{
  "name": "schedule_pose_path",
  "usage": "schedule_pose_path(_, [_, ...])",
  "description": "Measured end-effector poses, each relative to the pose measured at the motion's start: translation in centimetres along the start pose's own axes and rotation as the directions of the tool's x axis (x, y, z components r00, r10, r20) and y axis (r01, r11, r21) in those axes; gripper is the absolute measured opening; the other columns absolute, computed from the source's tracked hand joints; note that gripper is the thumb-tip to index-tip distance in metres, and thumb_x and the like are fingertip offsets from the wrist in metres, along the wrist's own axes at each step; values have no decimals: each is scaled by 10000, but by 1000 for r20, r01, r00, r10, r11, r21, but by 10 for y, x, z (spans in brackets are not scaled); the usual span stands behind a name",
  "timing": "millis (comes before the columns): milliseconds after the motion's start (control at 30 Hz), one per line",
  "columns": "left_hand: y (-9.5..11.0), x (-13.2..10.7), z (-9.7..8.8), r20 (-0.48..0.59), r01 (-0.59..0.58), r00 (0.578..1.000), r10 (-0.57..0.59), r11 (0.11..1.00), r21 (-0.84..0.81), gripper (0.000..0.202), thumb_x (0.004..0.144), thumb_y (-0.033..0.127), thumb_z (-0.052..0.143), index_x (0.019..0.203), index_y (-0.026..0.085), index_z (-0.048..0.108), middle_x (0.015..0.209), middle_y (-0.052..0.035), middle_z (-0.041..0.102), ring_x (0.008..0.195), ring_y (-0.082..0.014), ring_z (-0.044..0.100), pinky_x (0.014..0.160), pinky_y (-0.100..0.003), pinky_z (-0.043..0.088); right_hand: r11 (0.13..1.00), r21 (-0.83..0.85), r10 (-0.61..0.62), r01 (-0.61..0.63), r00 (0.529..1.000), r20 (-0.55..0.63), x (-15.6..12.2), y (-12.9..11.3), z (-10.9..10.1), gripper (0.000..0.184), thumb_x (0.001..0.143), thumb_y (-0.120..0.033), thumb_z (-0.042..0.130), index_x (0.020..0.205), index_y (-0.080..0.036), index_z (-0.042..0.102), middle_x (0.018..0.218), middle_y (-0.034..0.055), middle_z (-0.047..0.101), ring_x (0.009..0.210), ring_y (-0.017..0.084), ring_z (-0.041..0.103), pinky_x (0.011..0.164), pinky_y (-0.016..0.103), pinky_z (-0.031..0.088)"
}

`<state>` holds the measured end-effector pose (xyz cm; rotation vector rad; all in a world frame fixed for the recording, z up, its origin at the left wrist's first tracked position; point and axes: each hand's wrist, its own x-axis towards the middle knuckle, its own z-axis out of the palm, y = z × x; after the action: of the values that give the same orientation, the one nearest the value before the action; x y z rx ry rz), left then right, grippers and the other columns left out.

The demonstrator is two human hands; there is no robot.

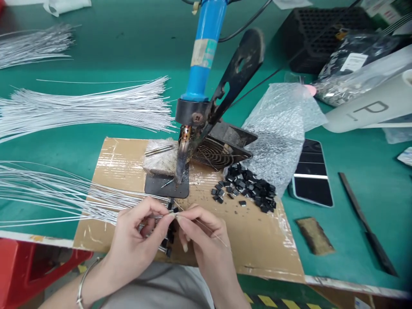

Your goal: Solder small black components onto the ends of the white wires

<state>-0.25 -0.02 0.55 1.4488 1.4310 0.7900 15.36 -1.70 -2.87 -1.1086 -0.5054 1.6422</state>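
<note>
My left hand (135, 240) is closed in a pinch on a bunch of thin white wires (64, 195) that fan out to the left, with small black parts on their ends near my fingers. My right hand (201, 234) pinches one thin wire (214, 236) right beside my left fingertips. Both hands hover over the near edge of a taped cardboard sheet (257, 240). A pile of small black parts (247, 186) lies to the right. A blue-handled soldering iron (201, 64) stands on a stand, its tip (179, 169) above a dark plate (165, 186).
More white wire bundles (83, 107) lie on the green table at the left. A bubble-wrap bag (280, 128), a phone (312, 176), a dark file (367, 225), a brown pad (315, 236) and a black crate (322, 34) sit to the right. A red object (28, 266) is at the lower left.
</note>
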Motion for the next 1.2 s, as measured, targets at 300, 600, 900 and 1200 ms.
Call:
schedule_pose_path(300, [-2,0,1,28,27,999,-26,999,-27,210,995,308,622,821,197,658,628,37,514,523,-114,390,484,-250,312,998,-34,48,-47,998,37,3,-3,-5,224,795,-421,892,729,-217,825,558,-26,622,441,80,513,429,209,364])
schedule_pose_path(600, [-3,-1,4,-55,-107,992,111,992,73,145,990,203,622,848,203,650,607,65,504,494,-91,370,454,-214,311,999,8,32,-33,999,22,1,5,-4,233,809,-463,880,802,-231,857,518,-38,586,411,61,474,415,186,363])
schedule_pose_path(900, [-5,-2,8,-114,-247,955,274,947,205,136,958,106,640,884,220,646,612,84,524,464,-69,395,432,-184,320,999,34,32,-31,999,-13,0,2,2,264,785,-479,896,730,-227,838,521,-53,540,407,44,476,409,152,376])
schedule_pose_path(1200, [-7,-3,9,-128,-280,940,317,929,243,144,945,98,652,882,227,645,626,80,536,473,-72,397,442,-180,332,998,60,27,-26,1000,-3,0,2,3,235,794,-451,892,736,-228,844,510,-51,550,399,40,475,402,139,380])
